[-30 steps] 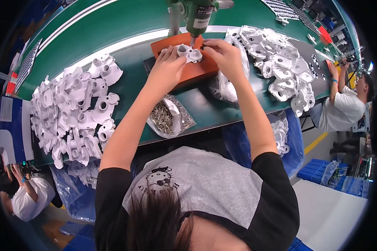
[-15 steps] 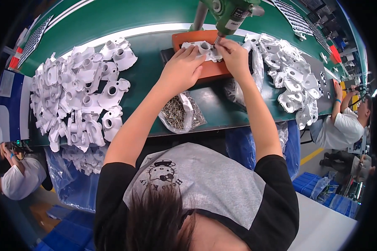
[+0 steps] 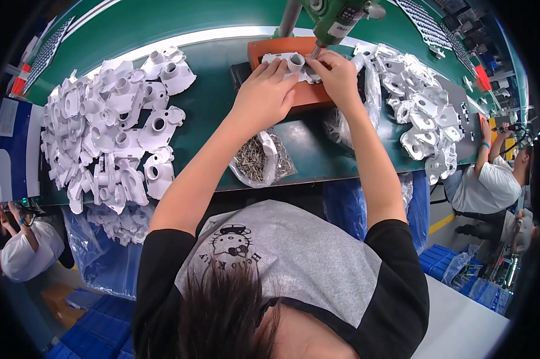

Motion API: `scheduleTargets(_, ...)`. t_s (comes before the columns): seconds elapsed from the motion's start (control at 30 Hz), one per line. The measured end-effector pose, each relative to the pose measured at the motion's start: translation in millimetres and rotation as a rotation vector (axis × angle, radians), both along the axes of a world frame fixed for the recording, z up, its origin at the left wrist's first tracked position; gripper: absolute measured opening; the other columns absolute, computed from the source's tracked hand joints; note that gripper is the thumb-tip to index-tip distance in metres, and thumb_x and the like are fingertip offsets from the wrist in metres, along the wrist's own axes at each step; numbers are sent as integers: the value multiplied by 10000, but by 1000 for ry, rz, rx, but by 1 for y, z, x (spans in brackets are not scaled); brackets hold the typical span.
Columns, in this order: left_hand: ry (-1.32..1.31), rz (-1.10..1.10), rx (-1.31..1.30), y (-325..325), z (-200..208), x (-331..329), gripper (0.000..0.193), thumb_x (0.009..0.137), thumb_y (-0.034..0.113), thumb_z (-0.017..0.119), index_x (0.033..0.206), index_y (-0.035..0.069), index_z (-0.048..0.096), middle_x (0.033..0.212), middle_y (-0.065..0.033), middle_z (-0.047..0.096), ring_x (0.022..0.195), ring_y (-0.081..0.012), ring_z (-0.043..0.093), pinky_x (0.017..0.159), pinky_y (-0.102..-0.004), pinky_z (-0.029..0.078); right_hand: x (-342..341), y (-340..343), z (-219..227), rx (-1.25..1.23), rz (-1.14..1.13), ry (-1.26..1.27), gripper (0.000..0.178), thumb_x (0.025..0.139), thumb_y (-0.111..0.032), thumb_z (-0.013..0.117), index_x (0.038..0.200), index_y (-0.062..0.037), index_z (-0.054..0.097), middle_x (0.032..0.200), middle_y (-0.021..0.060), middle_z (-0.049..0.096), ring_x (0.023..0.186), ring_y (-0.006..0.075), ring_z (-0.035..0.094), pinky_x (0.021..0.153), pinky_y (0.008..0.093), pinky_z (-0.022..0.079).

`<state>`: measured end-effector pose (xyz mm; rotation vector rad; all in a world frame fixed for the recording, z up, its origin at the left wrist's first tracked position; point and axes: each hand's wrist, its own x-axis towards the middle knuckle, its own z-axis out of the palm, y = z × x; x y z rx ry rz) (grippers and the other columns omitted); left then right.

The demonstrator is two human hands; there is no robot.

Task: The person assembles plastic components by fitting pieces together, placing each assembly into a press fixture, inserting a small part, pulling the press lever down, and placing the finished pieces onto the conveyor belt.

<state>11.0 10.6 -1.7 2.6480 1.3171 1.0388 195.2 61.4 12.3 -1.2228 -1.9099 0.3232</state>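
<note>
A white plastic part (image 3: 296,61) with a short round tube sits in the orange fixture block (image 3: 309,97) under the green machine head (image 3: 340,19). My left hand (image 3: 263,94) holds the part from the left, fingers laid over its near left side and thumb apart. At the part's right side, my right hand (image 3: 340,76) has thumb and fingertips pinched together beside the metal tip (image 3: 315,52) of the machine. Whatever lies between those fingertips is too small and covered to make out. My fingers hide some of the part.
Heaped white tubed parts (image 3: 111,128) cover the bench's left side; flatter white parts (image 3: 422,113) pile up at right. A clear bag of small metal screws or pins (image 3: 261,158) lies near the front edge. Another plastic bag (image 3: 372,96) is beside my right forearm. A co-worker (image 3: 485,185) is at far right.
Both hands stay at the part in the fixture. My right fingertips have shifted slightly beside the machine tip. The whole view has moved a little.
</note>
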Motion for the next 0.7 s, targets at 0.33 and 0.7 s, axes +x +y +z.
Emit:
scheduleTargets(0.33,2,-31,24,11,5,-4,315,789,104,521,1089,82,613,1184,-167,566,1079,-331,538,957,-413,410,4,-22,10,434,73,-461,121,724,-143,635,758,-33,671,878,54,661,847,242,565,778,369,427)
scheduleTargets(0.7,110,-62,-177,16,29,-1,272,734,36,524,975,87,640,982,-139,622,835,-359,586,761,-427,467,21,-22,10,185,223,-511,185,664,-179,604,775,-32,601,945,144,595,857,309,570,779,427,452)
